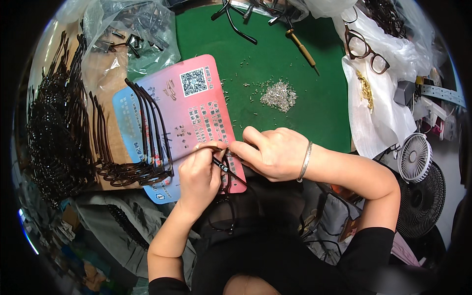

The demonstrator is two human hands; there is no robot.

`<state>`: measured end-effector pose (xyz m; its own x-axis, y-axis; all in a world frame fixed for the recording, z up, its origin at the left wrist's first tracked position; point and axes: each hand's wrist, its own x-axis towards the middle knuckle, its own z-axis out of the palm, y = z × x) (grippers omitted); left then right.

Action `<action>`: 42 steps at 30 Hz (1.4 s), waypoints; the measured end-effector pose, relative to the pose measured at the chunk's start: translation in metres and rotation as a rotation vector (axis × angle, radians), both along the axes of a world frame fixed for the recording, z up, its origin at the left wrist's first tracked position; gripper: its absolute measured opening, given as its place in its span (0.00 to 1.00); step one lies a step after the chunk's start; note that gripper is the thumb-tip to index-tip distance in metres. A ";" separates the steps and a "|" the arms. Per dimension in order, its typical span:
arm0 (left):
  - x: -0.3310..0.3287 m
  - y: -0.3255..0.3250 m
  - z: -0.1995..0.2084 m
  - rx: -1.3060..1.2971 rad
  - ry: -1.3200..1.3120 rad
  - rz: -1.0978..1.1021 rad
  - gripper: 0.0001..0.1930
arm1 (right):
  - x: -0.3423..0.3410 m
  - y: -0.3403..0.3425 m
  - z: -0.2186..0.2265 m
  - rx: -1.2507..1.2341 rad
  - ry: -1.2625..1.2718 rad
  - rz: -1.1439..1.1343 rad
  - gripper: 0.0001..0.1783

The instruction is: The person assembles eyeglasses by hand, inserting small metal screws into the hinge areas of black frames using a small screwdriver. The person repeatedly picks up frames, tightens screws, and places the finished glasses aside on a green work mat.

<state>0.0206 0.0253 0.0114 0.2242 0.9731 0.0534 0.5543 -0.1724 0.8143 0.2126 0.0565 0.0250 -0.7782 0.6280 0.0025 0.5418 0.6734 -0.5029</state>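
Observation:
My left hand (199, 174) is closed on a dark brown pair of eyeglasses (226, 182), held over the near right corner of a pink-and-blue printed mat. One black temple arm slants down to the right, past the mat's edge, and part of the frame is hidden behind my fingers. My right hand (273, 152), with a bracelet at its wrist, meets the left at the fingertips. Its thumb and forefinger pinch together by the upper end of the eyeglasses; whatever lies between them is too small to make out.
On the green work mat (324, 113) lie a pile of tiny metal screws (279, 96) and a screwdriver (302, 48). Several eyeglass frames (135, 172) stand left, beside a dense heap of dark frames (56, 132). Brown glasses (359, 46) and a white fan (415, 157) are right.

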 end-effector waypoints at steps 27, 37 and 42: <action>-0.023 -0.027 0.030 0.127 -0.018 0.044 0.11 | 0.011 -0.016 0.009 0.148 -0.138 -0.343 0.24; -0.009 -0.048 0.006 0.355 0.204 -0.194 0.10 | 0.005 -0.017 0.009 0.181 -0.181 -0.380 0.26; -0.011 -0.044 -0.003 0.389 0.166 -0.135 0.09 | 0.005 -0.019 0.011 0.176 -0.187 -0.394 0.26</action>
<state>0.0099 -0.0186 0.0082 0.3842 0.8490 0.3628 0.6234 -0.5284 0.5764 0.2173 0.0378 0.0355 -0.4783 0.8780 0.0179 0.8436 0.4650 -0.2687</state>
